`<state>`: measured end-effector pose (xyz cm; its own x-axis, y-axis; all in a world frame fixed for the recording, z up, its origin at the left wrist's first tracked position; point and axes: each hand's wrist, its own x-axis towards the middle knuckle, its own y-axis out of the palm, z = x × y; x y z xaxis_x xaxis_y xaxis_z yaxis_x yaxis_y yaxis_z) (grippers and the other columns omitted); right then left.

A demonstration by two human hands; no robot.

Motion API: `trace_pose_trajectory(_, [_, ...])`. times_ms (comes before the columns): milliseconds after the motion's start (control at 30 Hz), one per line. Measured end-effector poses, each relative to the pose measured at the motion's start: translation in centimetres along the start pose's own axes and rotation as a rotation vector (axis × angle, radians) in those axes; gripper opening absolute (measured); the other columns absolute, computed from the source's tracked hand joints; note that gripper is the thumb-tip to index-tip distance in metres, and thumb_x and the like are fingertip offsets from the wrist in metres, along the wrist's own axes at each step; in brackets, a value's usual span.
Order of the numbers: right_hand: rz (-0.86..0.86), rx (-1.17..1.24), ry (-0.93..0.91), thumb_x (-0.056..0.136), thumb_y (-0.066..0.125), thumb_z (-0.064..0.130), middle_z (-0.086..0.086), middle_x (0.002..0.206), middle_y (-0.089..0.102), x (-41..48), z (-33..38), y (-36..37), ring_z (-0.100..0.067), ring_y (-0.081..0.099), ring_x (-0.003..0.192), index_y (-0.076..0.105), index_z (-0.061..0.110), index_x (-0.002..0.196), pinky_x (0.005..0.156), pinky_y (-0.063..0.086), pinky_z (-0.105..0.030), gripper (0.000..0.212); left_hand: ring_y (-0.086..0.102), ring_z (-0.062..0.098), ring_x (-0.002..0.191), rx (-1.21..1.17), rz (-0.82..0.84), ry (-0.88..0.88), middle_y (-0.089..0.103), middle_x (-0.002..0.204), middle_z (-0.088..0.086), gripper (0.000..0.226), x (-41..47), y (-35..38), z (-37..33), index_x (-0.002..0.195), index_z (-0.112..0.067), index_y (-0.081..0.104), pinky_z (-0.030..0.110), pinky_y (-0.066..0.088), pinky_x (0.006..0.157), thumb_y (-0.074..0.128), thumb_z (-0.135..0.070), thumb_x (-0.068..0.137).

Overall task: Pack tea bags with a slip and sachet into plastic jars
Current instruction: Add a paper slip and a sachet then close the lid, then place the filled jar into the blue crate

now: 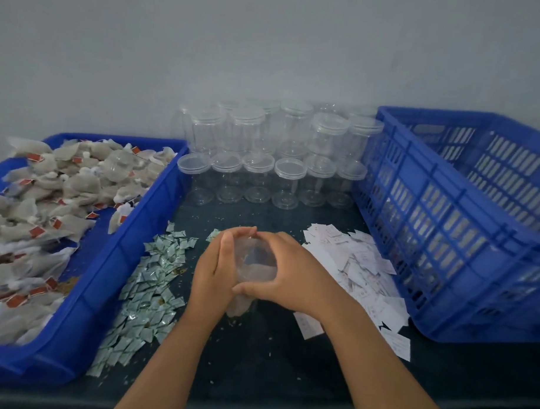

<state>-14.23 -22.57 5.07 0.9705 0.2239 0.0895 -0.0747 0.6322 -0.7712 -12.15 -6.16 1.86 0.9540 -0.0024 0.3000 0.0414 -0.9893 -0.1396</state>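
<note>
1. While a plastic jar [254, 262] is being clasped at the middle of the table [257, 357], the left hand [212, 275] is being cupped round its left wall and the right hand [293, 275] is being curled round its right wall.
2. Pale contents, probably tea bags, are showing dimly inside; whether a lid is on cannot be told.
3. By judgement, filling is being finished or closing is being begun.
4. Sachets [149, 279] are lying just left of the jar, with loose tea bags [48, 196] in a tray [132, 260] beyond; slips [358, 262] are lying just right, empty jars [264, 161] behind.
5. If not yet added, one slip and one sachet are being called for next, each needing one hand freed.
</note>
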Motion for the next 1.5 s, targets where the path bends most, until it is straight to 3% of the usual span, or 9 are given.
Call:
trace_pose_trajectory(233, [-0.302, -0.020, -0.053, 0.072, 0.074, 0.069, 0.029, 0.126, 0.049, -5.5, 0.2, -8.2, 0.001, 0.058, 0.115, 0.050, 0.041, 0.144, 0.094, 0.053, -0.025, 0.081, 0.072, 0.002, 0.084, -0.036, -0.008, 0.025, 0.076, 0.094, -0.017, 0.028, 1.8, 4.1, -4.3, 0.096, -0.044, 0.074, 0.029, 0.055, 0.070, 0.053, -0.030, 0.108])
trace_pose_trajectory(467, [-0.642, -0.230, -0.023, 0.074, 0.062, 0.069, 0.023, 0.121, 0.058, -10.2, 0.0, -21.5, 0.005, 0.058, 0.104, 0.061, 0.028, 0.144, 0.090, 0.040, -0.009, 0.081, 0.059, 0.000, 0.061, 0.334, 0.479, 0.184, 0.066, 0.071, -0.023, 0.020, 3.6, 14.6, -4.3, 0.079, -0.045, 0.062, 0.020, 0.040, 0.050, 0.058, -0.047, 0.098])
trace_pose_trajectory(567, [-0.793, -0.280, 0.044, 0.075, 0.058, 0.071, 0.016, 0.124, 0.061, -10.6, -0.6, -26.7, 0.010, 0.056, 0.104, 0.064, 0.026, 0.143, 0.090, 0.033, 0.001, 0.082, 0.060, 0.002, 0.066, 0.517, 0.506, 0.225, 0.064, 0.076, -0.016, 0.029, 2.9, 19.9, -1.5, 0.083, -0.038, 0.063, 0.028, 0.048, 0.058, 0.054, -0.061, 0.100])
trace_pose_trajectory(667, [-0.844, -0.377, 0.178, 0.072, 0.054, 0.074, 0.008, 0.130, 0.062, -10.2, -2.3, -31.3, -0.005, 0.056, 0.116, 0.063, 0.025, 0.145, 0.095, 0.037, -0.014, 0.088, 0.060, 0.004, 0.076, 0.534, 0.497, 0.204, 0.062, 0.089, -0.016, 0.031, 1.4, 23.1, 2.2, 0.095, -0.035, 0.068, 0.027, 0.051, 0.067, 0.058, -0.064, 0.096])
trace_pose_trajectory(833, [-0.651, -0.640, 0.462, 0.076, 0.080, 0.068, -0.010, 0.137, 0.063, -7.9, -8.0, -37.8, -0.027, 0.062, 0.121, 0.061, 0.017, 0.143, 0.096, 0.042, -0.030, 0.086, 0.052, 0.006, 0.074, 0.649, 0.463, 0.451, 0.053, 0.088, -0.016, 0.029, 0.6, 24.4, 6.0, 0.092, -0.031, 0.066, 0.021, 0.044, 0.060, 0.064, -0.059, 0.092])
trace_pose_trajectory(967, [-0.364, -0.806, 0.715, 0.076, 0.081, 0.067, -0.014, 0.138, 0.066, -5.1, -13.6, -40.6, -0.034, 0.063, 0.123, 0.062, 0.013, 0.137, 0.101, 0.053, -0.042, 0.083, 0.049, 0.004, 0.073, 0.611, 0.471, 0.451, 0.050, 0.087, -0.018, 0.026, 0.8, 24.4, 6.2, 0.089, -0.032, 0.066, 0.017, 0.041, 0.061, 0.065, -0.057, 0.093])
trace_pose_trajectory(1133, [-0.044, -0.959, 0.934, 0.074, 0.083, 0.067, -0.008, 0.109, 0.072, -2.5, -20.0, -40.4, -0.032, 0.064, 0.095, 0.068, 0.011, 0.109, 0.087, 0.056, -0.037, 0.068, 0.050, 0.004, 0.075, 0.586, 0.478, 0.404, 0.046, 0.086, -0.021, 0.025, 0.8, 24.3, 5.7, 0.085, -0.036, 0.061, 0.019, 0.042, 0.062, 0.063, -0.058, 0.095])
trace_pose_trajectory(1333, [0.118, -0.967, 1.028, 0.076, 0.088, 0.063, -0.006, 0.127, 0.065, -1.7, -22.8, -39.0, -0.029, 0.066, 0.102, 0.062, 0.013, 0.131, 0.088, 0.060, -0.042, 0.078, 0.050, 0.003, 0.073, 0.569, 0.463, 0.380, 0.047, 0.085, -0.022, 0.024, 0.8, 24.5, 6.0, 0.081, -0.037, 0.059, 0.017, 0.041, 0.061, 0.067, -0.057, 0.093])
trace_pose_trajectory(1500, [0.309, -0.760, 1.172, 0.092, 0.085, 0.029, -0.014, 0.133, 0.069, -2.8, -24.7, -36.1, -0.029, 0.076, 0.105, 0.058, 0.004, 0.146, 0.092, 0.064, -0.036, 0.065, 0.051, 0.002, 0.074, 0.549, 0.460, 0.406, 0.048, 0.085, -0.022, 0.024, 0.9, 24.6, 6.3, 0.082, -0.035, 0.062, 0.018, 0.044, 0.063, 0.067, -0.056, 0.093])
